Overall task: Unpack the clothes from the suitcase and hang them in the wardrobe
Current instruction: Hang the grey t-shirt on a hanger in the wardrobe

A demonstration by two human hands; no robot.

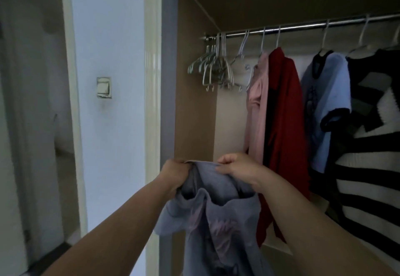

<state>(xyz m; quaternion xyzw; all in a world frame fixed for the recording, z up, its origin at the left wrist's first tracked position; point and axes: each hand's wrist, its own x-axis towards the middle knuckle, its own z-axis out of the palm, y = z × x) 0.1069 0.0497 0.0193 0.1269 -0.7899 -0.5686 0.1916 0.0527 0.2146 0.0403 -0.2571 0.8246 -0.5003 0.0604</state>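
Looks soft, light and floppy: blue shirt [207,217], held up well below the left end of the rail [303,25]. Gripped at its top edge by left hand [175,173] and right hand [238,169], fingers curled tight round the cloth. Maybe the neck hole. Best held by the shoulders.

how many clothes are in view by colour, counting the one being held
pink top: 1
red garment: 1
light blue tee: 1
black and white striped knit: 1, as far as the right edge shows
grey-blue shirt: 1, gripped by the left hand and right hand
total: 5
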